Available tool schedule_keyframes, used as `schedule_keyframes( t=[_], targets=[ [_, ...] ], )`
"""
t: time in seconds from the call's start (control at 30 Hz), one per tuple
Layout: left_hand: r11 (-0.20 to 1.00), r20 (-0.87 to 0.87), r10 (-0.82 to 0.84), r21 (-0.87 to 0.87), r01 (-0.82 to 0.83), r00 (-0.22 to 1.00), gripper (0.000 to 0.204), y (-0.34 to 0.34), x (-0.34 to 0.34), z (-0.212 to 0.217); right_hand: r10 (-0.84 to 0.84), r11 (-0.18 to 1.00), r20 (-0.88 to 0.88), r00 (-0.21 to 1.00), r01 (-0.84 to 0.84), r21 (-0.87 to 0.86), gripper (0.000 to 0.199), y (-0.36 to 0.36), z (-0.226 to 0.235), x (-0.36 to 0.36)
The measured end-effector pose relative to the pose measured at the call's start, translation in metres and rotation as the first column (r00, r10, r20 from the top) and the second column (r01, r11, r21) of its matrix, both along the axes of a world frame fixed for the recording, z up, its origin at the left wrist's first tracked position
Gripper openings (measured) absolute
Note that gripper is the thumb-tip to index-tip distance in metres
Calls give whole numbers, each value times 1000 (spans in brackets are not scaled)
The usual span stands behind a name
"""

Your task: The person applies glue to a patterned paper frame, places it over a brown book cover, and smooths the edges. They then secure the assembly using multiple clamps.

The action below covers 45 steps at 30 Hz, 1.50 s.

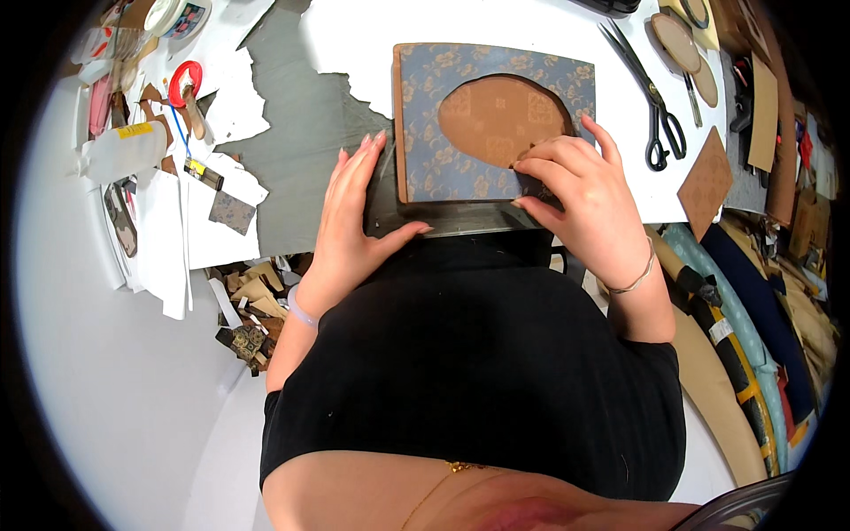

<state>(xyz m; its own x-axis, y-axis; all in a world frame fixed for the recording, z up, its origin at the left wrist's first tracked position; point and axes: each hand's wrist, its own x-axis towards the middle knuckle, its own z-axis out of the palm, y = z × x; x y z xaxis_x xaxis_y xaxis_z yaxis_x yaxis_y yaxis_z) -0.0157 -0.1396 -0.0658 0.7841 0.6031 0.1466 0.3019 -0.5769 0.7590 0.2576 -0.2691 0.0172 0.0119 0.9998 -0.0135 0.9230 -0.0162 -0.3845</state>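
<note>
A rectangular board [434, 168] covered in blue-grey floral fabric lies on the table's near edge, with an oval opening that shows brown patterned fabric [500, 115]. My left hand [354, 208] rests flat on the dark mat beside the board's left edge, fingers straight, thumb along the near edge. My right hand [575, 199] presses its fingertips on the board's lower right, at the rim of the oval, pinching a small dark piece there.
Black scissors [657, 115] lie right of the board. Brown oval cutouts [677, 40] and a brown board piece [706, 181] sit further right. Torn white paper, a red tape roll [184, 81] and scraps crowd the left. Fabric rolls [744, 336] stand at right.
</note>
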Motion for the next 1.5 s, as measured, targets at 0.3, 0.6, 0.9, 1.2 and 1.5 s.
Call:
schedule_keyframes(
  t=[0.3, 0.6, 0.9, 1.2, 1.5],
  targets=[
    [999, 9, 9, -37, -9, 1000, 110, -1, 0, 1, -5, 1000, 4, 1000, 5, 4, 31, 2, 1, -1],
    [999, 12, 10, -39, -10, 1000, 110, 0, -1, 0, -2, 1000, -3, 1000, 2, -9, 32, 3, 1, -2],
    [1000, 0, 14, 11, -14, 1000, 107, -1, -1, -5, -3, 1000, -20, 1000, 4, 18, 31, -1, -3, 1],
    [999, -9, 20, 35, -20, 1000, 109, -5, 0, -7, -24, 999, -72, 997, 27, 30, 39, -8, -8, 4],
    [1000, 0, 12, 4, -12, 1000, 109, -7, 1, -9, -32, 996, -130, 991, 42, 77, 36, -10, -12, 6]
  ],
)
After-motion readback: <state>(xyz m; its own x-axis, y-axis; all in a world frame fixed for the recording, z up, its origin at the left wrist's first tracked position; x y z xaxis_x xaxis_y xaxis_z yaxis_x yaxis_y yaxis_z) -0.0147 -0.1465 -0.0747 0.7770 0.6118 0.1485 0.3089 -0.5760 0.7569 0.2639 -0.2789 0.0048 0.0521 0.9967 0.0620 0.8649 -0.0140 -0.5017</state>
